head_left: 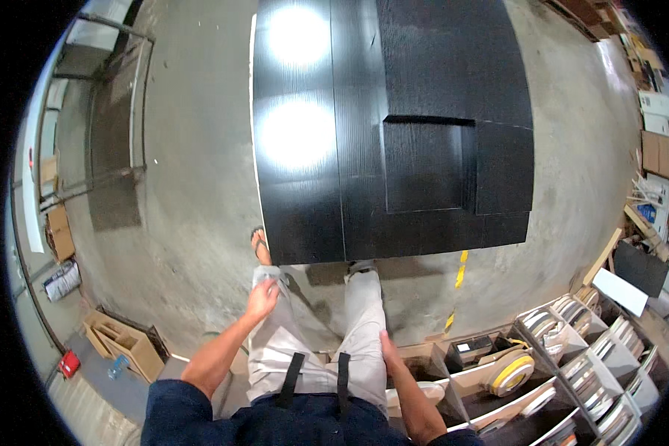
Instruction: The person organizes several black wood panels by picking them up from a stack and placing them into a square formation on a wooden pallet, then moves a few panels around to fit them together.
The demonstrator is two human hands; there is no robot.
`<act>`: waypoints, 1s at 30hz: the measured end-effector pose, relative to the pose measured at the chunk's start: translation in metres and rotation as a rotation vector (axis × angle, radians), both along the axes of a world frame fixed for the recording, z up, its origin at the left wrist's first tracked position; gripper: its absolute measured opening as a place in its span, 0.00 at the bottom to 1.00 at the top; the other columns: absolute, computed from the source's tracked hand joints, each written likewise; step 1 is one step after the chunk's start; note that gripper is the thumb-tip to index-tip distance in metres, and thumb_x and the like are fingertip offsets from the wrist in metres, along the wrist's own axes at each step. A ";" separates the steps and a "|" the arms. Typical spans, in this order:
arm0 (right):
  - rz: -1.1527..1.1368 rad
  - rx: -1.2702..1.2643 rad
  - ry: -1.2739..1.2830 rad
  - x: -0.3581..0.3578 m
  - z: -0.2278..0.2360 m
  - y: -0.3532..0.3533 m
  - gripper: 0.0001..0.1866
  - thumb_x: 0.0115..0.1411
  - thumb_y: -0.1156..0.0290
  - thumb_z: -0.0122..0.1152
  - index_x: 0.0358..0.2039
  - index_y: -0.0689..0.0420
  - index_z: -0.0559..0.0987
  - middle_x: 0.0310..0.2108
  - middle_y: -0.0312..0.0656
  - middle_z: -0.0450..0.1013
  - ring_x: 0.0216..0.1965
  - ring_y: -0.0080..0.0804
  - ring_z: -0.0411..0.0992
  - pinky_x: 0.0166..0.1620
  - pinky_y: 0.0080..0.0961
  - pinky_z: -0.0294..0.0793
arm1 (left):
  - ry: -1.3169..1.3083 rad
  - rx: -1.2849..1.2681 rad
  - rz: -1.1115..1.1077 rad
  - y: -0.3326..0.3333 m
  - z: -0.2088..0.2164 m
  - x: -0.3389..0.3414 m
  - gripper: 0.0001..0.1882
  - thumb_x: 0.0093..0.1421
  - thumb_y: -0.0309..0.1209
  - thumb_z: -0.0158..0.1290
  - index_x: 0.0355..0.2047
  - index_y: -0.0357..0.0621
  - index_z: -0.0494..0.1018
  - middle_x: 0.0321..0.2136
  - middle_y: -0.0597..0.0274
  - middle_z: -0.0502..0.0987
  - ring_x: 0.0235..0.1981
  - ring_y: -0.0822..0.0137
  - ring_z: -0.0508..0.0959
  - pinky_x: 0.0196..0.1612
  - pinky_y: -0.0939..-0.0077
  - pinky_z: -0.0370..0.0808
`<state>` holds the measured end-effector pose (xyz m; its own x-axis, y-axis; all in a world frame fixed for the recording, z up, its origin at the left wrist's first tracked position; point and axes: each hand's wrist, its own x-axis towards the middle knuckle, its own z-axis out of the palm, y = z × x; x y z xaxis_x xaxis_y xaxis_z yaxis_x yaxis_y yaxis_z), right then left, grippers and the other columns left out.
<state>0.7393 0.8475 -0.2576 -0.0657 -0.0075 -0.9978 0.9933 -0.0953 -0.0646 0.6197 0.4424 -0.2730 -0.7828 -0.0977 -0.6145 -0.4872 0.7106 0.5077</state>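
Observation:
My left hand (262, 299) hangs over my left trouser leg near the knee. Its fingers are loosely bent, a little apart, and nothing shows in them. Beside my right thigh, my right hand (386, 346) is seen edge-on against the trousers; most of its fingers are hidden. In front of me lies a large black panel (416, 230) with wood-grain texture, and a black raised-and-recessed part (431, 160) on its right half. Both hands are apart from the panel, whose near edge is just beyond my feet. Two bright light reflections cover its left side.
Behind me at the right, a compartment rack (461, 383) holds rolls of edge banding (511, 372). Yellow tape (461, 269) marks the concrete floor (201, 149). Metal frames (145, 97) stand left; a wooden box (126, 346) is lower left. Boards (621, 291) lean at right.

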 end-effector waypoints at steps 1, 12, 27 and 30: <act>-0.391 -0.149 -0.225 0.007 0.010 -0.007 0.36 0.61 0.44 0.45 0.57 0.62 0.63 0.54 0.48 0.65 0.54 0.38 0.64 0.56 0.32 0.62 | -0.163 -0.078 -0.034 -0.025 0.014 0.030 0.20 0.54 0.39 0.49 0.43 0.39 0.74 0.38 0.45 0.76 0.42 0.46 0.74 0.48 0.59 0.70; -0.075 -0.140 0.068 0.003 0.095 -0.083 0.36 0.62 0.46 0.46 0.57 0.65 0.62 0.54 0.45 0.65 0.53 0.35 0.64 0.55 0.30 0.62 | -0.574 0.036 0.288 -0.092 0.017 0.123 0.37 0.57 0.53 0.45 0.55 0.31 0.62 0.52 0.40 0.67 0.56 0.51 0.66 0.56 0.64 0.63; 0.211 0.337 0.448 0.084 0.113 -0.195 0.31 0.60 0.44 0.45 0.39 0.64 0.78 0.36 0.46 0.76 0.39 0.33 0.72 0.43 0.31 0.68 | -0.376 0.131 -0.031 -0.235 0.032 0.125 0.18 0.58 0.43 0.49 0.37 0.41 0.76 0.33 0.59 0.78 0.32 0.65 0.76 0.34 0.69 0.73; 0.246 0.346 0.449 0.098 0.105 -0.181 0.32 0.59 0.43 0.46 0.41 0.63 0.77 0.35 0.46 0.76 0.38 0.32 0.73 0.42 0.29 0.69 | -0.370 0.125 -0.048 -0.227 0.037 0.150 0.17 0.57 0.42 0.50 0.36 0.41 0.76 0.32 0.59 0.77 0.31 0.66 0.76 0.33 0.70 0.73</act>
<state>0.8368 0.6661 -0.1529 -0.5171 0.2433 -0.8206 0.8523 0.2342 -0.4676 0.7693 0.2153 -0.2364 -0.5077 0.0269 -0.8611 -0.6213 0.6809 0.3876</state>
